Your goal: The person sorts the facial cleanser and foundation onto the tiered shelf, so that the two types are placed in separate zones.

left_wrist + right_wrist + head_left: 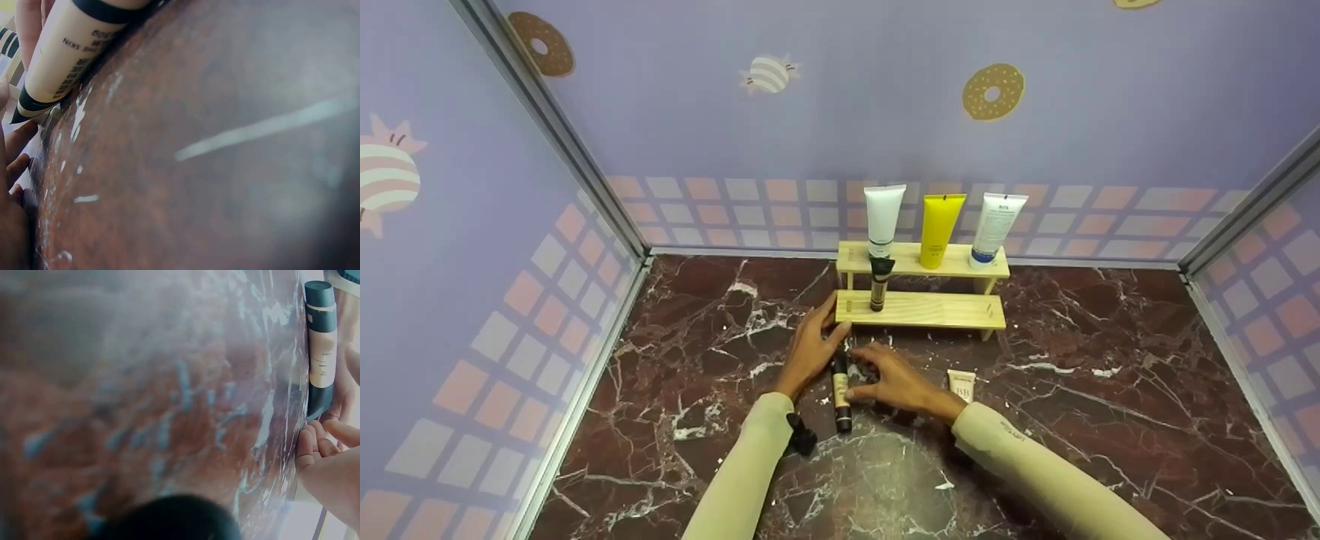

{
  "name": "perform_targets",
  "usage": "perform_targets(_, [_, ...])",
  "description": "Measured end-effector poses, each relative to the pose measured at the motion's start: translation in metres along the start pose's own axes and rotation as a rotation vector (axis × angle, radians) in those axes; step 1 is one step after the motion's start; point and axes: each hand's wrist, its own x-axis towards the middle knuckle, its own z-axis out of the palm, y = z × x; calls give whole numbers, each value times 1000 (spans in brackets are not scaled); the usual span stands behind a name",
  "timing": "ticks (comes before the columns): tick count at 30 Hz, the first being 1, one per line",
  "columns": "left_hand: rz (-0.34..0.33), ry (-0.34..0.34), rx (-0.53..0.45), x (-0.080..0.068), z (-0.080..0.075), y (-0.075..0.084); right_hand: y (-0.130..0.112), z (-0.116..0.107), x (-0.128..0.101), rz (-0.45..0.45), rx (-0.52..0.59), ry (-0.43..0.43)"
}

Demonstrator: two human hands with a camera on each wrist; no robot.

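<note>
We see a beige tube (pixel 841 391) lying just before the rack (pixel 922 309), our left hand (pixel 810 346) resting beside it with fingers straight, our right hand (pixel 894 381) pinching it.

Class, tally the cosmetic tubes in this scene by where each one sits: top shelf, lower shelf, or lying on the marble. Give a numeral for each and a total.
Top shelf of the wooden rack: 3, the white tube, yellow tube and white-and-blue tube
Lower shelf: 1, the dark-capped tube
On the marble: 2, the beige tube between both hands and the BB tube
Total: 6
</note>
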Motion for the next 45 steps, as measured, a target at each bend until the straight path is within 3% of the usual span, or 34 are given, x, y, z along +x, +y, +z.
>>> perform_targets(7, [4,-2,-15,1,-1,-1,3,1,10,-33,-50,-25])
perform_targets(13, [-5,0,-3,1,-2,0,0,2,16,8,-44,-53])
perform_targets(22, [16,8,9,2,-2,0,-2,0,23,-2,-95,-73])
perform_targets(31, [7,-4,4,0,-1,-1,-3,-3,18,-8,-75,-96])
perform_targets(37, [-4,5,21,0,0,0,24,0,12,-48,-73,-41])
perform_targets(45, [59,17,-9,1,1,-3,3,-16,0,116,24,-43])
